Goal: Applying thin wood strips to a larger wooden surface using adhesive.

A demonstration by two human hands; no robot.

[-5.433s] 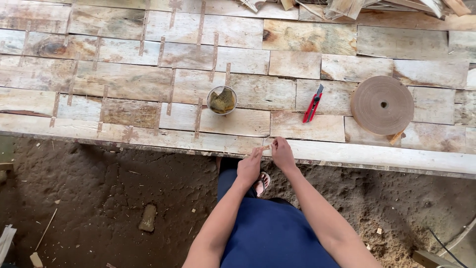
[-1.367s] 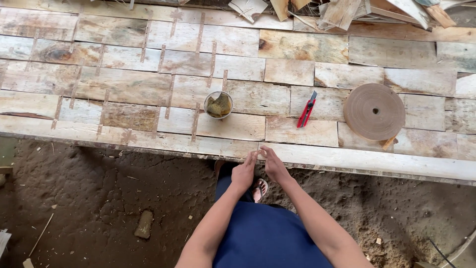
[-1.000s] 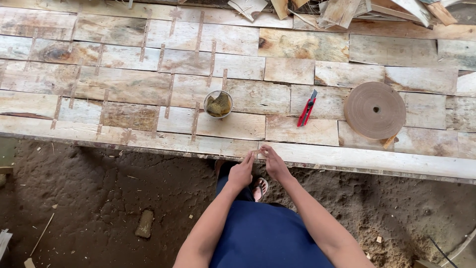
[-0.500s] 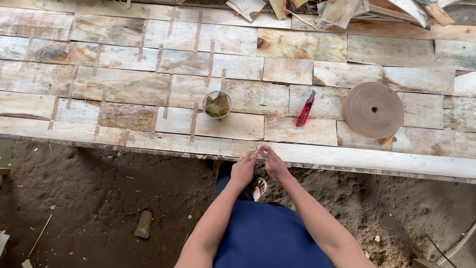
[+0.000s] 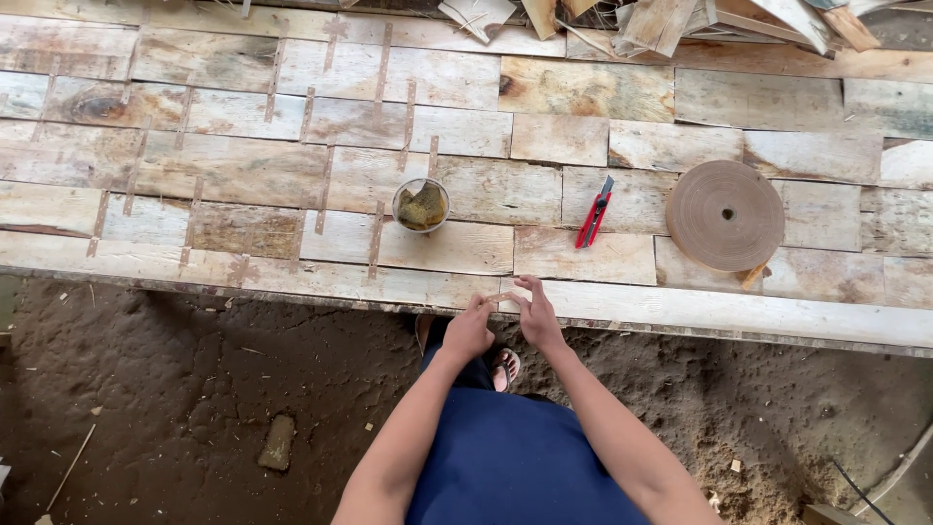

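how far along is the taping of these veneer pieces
Done: the left part of the veneer sheet has tape strips across many joints. In hand: both hands, left hand and right hand, meet at the near-edge seam. Left: joints near the tape roll and red cutter show no strips.

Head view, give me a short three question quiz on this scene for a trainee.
1. True or false: the red cutter lies between the small tub and the tape roll.
2. Where do the left hand and right hand meet?
A. at the near edge of the boards
B. on the tape roll
C. inside the small tub
3. Fill in: the ground below the boards is bare ____.

Key:
1. True.
2. A; the fingertips come together there. Whether they pinch anything is too small to tell.
3. Soil.
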